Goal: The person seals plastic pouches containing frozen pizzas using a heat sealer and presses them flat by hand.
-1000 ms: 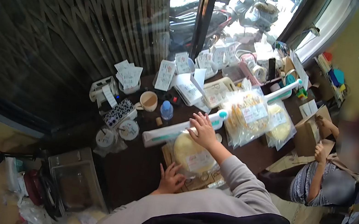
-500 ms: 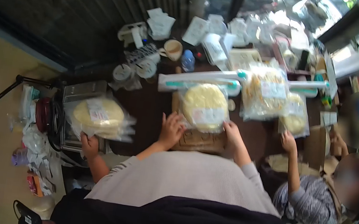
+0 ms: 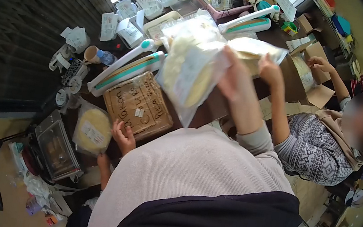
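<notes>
Working over a dark table (image 3: 216, 111), taped box (image 3: 138, 104) with handwriting lying flat in front. Step in hand, as judged: handling a labelled clear bag (image 3: 190, 68) of pale, flat food, slanted just right of the box. Right hand (image 3: 235, 77) blurred, but looks closed on the bag's right edge. Left hand (image 3: 124, 138) holds nothing, fingers spread at the box's near left corner; contact cannot be told. Any next move seems to call for a sure grip, the bag looking limp. Around: co-worker (image 3: 322, 144) at right, 1 hand over an open carton (image 3: 318, 94), the near hand (image 3: 271, 70) gripping a 2nd bag (image 3: 254, 48), close beside the right hand and crowding that side. White-and-teal bar (image 3: 124, 74) runs along the box's far edge, hemming it in. Bagged yellow round (image 3: 93, 131) at left, another person's hand (image 3: 101, 160) at its edge. Smaller: bottle (image 3: 106, 57), cup (image 3: 90, 55).
</notes>
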### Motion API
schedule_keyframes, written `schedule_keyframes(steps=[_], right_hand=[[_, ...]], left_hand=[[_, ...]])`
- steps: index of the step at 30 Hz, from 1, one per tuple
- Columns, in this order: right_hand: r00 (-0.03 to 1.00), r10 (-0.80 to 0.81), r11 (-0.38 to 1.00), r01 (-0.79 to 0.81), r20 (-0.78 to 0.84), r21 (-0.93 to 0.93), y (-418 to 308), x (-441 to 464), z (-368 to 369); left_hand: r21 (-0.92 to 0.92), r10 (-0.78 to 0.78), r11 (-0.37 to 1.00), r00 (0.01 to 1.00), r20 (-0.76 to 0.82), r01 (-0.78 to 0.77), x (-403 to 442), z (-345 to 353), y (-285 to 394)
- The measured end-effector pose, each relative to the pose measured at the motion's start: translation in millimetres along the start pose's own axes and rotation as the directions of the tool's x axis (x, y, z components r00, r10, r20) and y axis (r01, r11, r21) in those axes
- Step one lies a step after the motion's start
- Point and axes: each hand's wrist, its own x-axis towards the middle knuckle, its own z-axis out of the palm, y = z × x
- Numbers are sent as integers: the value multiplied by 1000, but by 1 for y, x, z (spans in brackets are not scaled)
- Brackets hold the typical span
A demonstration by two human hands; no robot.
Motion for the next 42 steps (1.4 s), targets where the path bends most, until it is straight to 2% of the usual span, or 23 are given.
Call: schedule_keyframes(steps=[2, 3, 4, 5, 6, 8, 11, 12, 16, 18, 19, 20, 21, 24, 25, 26, 28, 29, 31, 34, 37, 40, 42], right_hand=[[992, -94, 995, 92, 83, 34, -56, -22, -15], [985, -172, 985, 172, -33, 3, -74, -34, -6], [949, -166, 986, 163, 270, 31, -96, -33, -46], [939, -345, 916, 334, -9, -223, -103, -37, -43], [919, -394, 887, 382, 9, -259, -113, -32, -58], [894, -449, 852, 428, 2, -301, -136, -19, -90], [892, -446, 865, 408, -75, -291, -154, 2, -128], [897, -430, 881, 392, -104, -264, -159, 12, -144], [901, -353, 933, 317, -253, -172, -164, 49, -242], [780, -414, 910, 354, -470, -213, -143, 82, -316], [873, -297, 954, 260, -387, -147, -135, 93, -356], [805, -288, 957, 225, -519, -183, -124, 101, -391], [806, -213, 976, 152, -552, -155, -113, 100, -396], [718, -366, 912, 150, -592, -382, -110, 122, -481], [702, -381, 922, 239, -602, -305, -106, 112, -459], [596, -433, 901, 290, -676, -322, -104, 115, -476], [297, -588, 804, 113, -752, -584, -92, 91, -402], [218, -735, 670, 89, -642, -737, -88, 88, -401], [193, -898, 395, -40, -395, -918, -81, 82, -371], [153, -945, 285, -51, -289, -957, -31, 57, -250], [291, -950, 170, 179, -113, -969, -5, 59, -198], [365, -931, 93, 309, 28, -946, 31, 54, -124], [408, -907, 53, 361, 106, -931, 53, 54, -95]], left_hand=[[6, -101, 995, 990, -95, 103, -8, 10, -14], [-13, -198, 980, 965, -170, 199, -15, 16, -27], [-46, -291, 956, 925, -243, 289, -21, 21, -40], [-79, -399, 915, 854, -333, 397, -27, 25, -57], [-122, -496, 861, 761, -419, 494, -31, 25, -68], [-198, -706, 629, 446, -550, 752, -35, 22, -85], [-622, -890, 385, 97, -445, 682, -38, 1, -117], [-735, -928, 331, 64, -366, 592, -39, -6, -129], [-931, -984, 177, 92, -155, 319, -38, -25, -153], [-956, -983, 163, 124, -136, 243, -38, -31, -156], [-963, -982, 165, 124, -141, 214, -41, -33, -151], [-968, -981, 169, 122, -148, 185, -44, -31, -148], [-973, -985, 169, 57, -161, 158, -48, -32, -151], [-975, -973, 182, -120, -197, 128, -41, -26, -152], [-982, -975, 160, -140, -174, 104, -38, -25, -154], [-992, -986, 108, -120, -116, 73, -35, -26, -150], [-999, -996, 14, -88, -18, 50, -35, -27, -157], [-998, -996, -28, -87, 23, 60, -36, -30, -160], [-996, -991, -54, -124, 45, 77, -31, -36, -155], [-992, -988, -119, -107, 115, 36, -25, -42, -146], [-978, -974, -207, -102, 203, 34, -23, -44, -143], [-943, -926, -332, -197, 322, 17, -16, -55, -134], [-908, -901, -415, -112, 418, -49, -23, -49, -150]])
